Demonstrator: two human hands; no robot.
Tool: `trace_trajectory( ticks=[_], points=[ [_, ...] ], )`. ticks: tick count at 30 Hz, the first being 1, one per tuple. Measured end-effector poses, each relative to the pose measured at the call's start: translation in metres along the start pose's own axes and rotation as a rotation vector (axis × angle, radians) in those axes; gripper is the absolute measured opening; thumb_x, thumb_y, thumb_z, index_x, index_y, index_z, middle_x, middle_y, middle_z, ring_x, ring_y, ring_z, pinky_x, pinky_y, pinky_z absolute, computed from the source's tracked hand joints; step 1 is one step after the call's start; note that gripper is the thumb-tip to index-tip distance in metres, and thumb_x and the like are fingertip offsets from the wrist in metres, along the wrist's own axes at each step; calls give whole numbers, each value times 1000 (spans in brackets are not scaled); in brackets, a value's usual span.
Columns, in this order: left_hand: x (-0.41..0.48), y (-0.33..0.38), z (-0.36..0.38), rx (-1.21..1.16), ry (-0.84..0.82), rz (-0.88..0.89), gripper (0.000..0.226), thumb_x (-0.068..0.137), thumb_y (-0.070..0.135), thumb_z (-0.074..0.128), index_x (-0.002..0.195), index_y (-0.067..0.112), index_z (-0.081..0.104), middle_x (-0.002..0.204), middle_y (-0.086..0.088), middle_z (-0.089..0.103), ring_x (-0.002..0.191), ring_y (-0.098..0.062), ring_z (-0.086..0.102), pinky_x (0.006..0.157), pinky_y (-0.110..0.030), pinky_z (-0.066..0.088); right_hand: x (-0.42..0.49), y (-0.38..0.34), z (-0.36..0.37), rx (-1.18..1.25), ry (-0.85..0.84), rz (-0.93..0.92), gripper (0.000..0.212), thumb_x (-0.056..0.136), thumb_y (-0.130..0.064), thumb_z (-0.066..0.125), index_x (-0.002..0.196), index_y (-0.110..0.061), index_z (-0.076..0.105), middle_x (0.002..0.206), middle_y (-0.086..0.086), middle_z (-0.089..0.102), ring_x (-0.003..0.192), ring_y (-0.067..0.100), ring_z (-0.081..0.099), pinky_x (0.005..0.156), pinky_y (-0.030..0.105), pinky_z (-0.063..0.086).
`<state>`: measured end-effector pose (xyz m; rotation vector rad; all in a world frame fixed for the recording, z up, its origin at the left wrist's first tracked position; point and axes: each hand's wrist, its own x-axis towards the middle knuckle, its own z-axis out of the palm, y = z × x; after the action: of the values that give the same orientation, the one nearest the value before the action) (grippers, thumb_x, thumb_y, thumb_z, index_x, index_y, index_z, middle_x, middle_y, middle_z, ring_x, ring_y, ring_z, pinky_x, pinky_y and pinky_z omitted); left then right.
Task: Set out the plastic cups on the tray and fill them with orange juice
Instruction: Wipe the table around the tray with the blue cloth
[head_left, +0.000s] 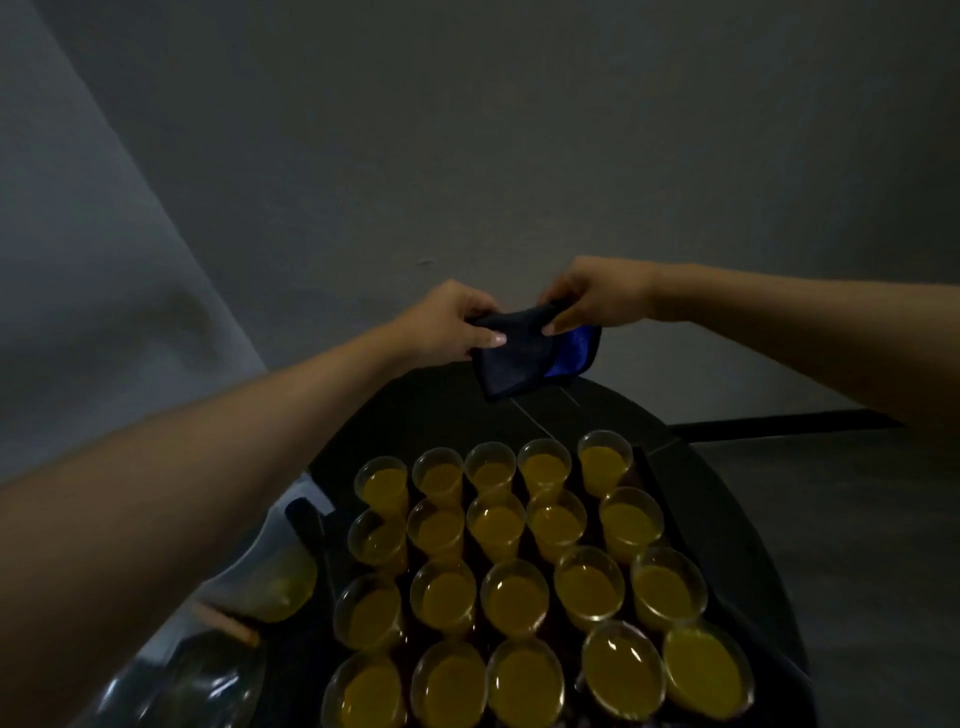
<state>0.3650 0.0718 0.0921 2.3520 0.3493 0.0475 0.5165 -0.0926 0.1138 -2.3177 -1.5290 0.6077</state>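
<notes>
Cups (514, 592) in the front row sit closest to the lens, at the near edge of the tray (675, 514). Four rows of five are visible, packed almost rim to rim, and every cup that shows holds juice (618, 670) to a similar level. No unfilled cup can be seen on the tray, though the frame cuts off its near edge. Just left of the tray, a bottle (280, 582) leans with only a little juice in it. Nearer, also left of the tray, a second bottle (208, 680) with an orange cap looks clear; its content cannot be determined in the dim light. Beyond the tray's far edge, raised above the table (727, 467), both hands hold a dark blue cloth (524, 353). The left hand (447, 327) has its fingers curled round the cloth's left edge and its thumb pressed on the face. The right hand (592, 296) pinches the upper right edge between thumb and fingertips. The cloth hangs folded between them, clear of the cups. Assessment: setting out and filling appear complete, and the step in hand is clean-up, probably folding the cloth or readying it to wipe. The next move calls for bringing the cloth down onto the table beyond or beside the tray. Cloth and forearms should stay high over the rows, since full, light cups packed this closely would likely slop at a slight knock. Behind the table stands a plain grey wall (467, 130).
</notes>
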Motion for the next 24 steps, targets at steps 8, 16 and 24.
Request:
trace_trajectory(
  ticks=[8, 16, 24],
  points=[
    [88, -98, 51, 131, -96, -71, 12, 96, 4, 66, 107, 0, 69, 91, -9, 69, 84, -17, 63, 88, -42, 53, 111, 79, 61, -48, -201, 110, 13, 96, -26, 64, 105, -19, 70, 95, -3, 67, 92, 16, 59, 84, 30, 48],
    [131, -146, 78, 298, 170, 99, 20, 93, 10, 72, 112, 5, 76, 110, -10, 76, 106, -21, 68, 88, -34, 51, 158, 117, 97, -191, 137, -8, 25, 94, -17, 62, 116, -20, 72, 104, 7, 72, 89, 21, 63, 76, 32, 48],
    [114, -173, 116, 511, -410, 176, 41, 95, 11, 66, 134, 22, 65, 138, -1, 64, 132, -12, 54, 119, -40, 33, 132, 148, 159, -477, -324, -180, 44, 100, -19, 53, 142, -30, 51, 147, 1, 50, 127, 19, 53, 107, 39, 42]
  ],
)
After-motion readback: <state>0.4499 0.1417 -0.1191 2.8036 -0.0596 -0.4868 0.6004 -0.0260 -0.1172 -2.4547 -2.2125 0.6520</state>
